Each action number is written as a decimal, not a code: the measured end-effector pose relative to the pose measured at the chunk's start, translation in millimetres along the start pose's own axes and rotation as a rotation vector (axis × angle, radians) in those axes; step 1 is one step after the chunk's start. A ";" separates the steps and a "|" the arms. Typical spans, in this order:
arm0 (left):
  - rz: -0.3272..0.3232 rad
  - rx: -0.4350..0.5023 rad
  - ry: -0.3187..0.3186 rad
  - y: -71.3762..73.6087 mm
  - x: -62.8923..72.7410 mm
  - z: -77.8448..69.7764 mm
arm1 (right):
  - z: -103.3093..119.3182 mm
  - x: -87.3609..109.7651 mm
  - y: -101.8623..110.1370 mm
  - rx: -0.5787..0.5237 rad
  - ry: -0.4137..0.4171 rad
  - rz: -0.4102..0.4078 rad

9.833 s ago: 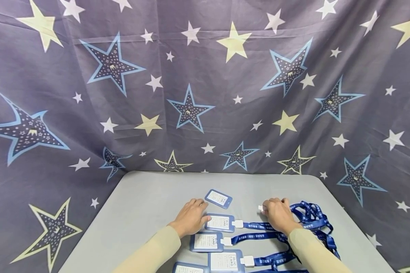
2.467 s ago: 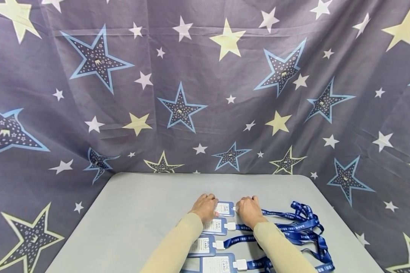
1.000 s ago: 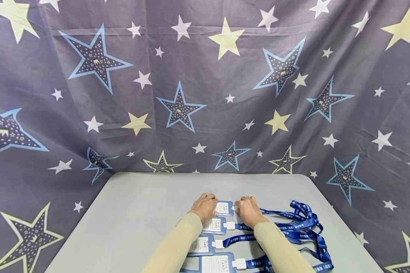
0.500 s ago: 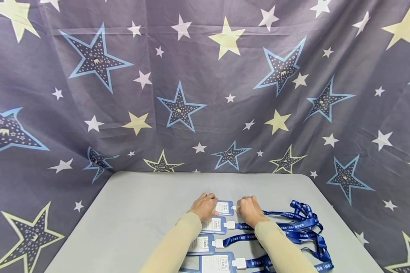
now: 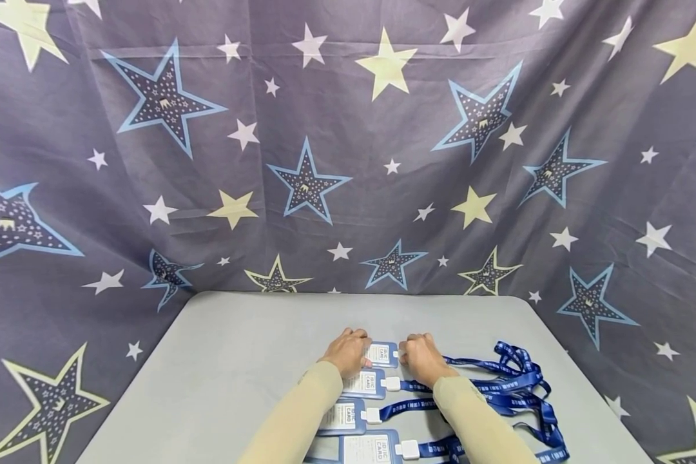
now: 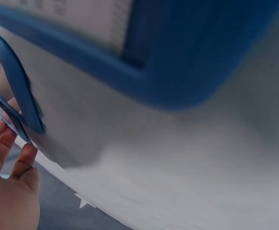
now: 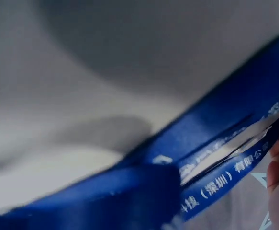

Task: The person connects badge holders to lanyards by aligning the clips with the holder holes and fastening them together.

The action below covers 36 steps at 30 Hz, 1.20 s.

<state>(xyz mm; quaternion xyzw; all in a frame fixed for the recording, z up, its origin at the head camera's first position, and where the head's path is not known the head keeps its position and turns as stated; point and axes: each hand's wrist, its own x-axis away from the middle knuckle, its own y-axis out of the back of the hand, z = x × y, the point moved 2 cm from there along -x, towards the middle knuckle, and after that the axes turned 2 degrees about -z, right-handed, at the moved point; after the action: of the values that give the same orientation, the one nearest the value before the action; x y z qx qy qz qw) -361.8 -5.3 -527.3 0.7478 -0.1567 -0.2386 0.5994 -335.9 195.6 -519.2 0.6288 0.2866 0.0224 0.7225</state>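
My left hand grips the left end of the farthest blue ID card holder, thumb on the near side. In the left wrist view, its fingertips meet a blue holder's edge. At that holder's right end, my right hand pinches the white clip of a blue lanyard; most of the clip is hidden by the fingers. White-lettered strap runs up to the right fingers in the right wrist view. The holder and clip meet or nearly meet between the hands.
Nearer me, more card holders lie in a column: one, another, and a larger-looking one. White clips join them to blue straps, which pile up loosely at the right. Behind the grey table hangs a star-patterned curtain.
Since the oldest frame, the loose tilted card holder has been straightened above the others; my left hand has moved onto it, and my right has brought the lanyard clip leftward. Lately the hands barely shift.
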 end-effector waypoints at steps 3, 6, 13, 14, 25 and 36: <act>0.000 0.007 -0.005 -0.3 0.5 0.2 | -0.2 -0.8 -2.3 0.006 0.016 0.000; 0.006 0.006 -0.010 0.3 0.9 0.0 | -1.3 -0.8 -4.5 0.013 0.018 -0.004; 0.004 -0.022 -0.029 4.6 1.8 -2.1 | -0.1 0.5 -2.8 0.019 0.018 -0.004; 0.006 -0.027 -0.029 4.4 2.0 -2.1 | 0.5 0.8 -2.7 0.018 0.015 -0.003; 0.040 -0.019 0.003 7.1 1.3 -0.9 | 2.5 1.8 2.5 0.016 -0.017 0.045; 0.038 0.152 0.056 6.7 2.6 6.4 | 0.3 7.7 10.3 -0.075 -0.034 0.020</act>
<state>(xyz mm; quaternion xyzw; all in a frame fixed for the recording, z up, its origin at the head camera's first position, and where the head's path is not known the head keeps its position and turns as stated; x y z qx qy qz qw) -362.7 -13.4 -522.4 0.7944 -0.1718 -0.1937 0.5494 -326.0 200.4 -512.7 0.6044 0.2667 0.0297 0.7501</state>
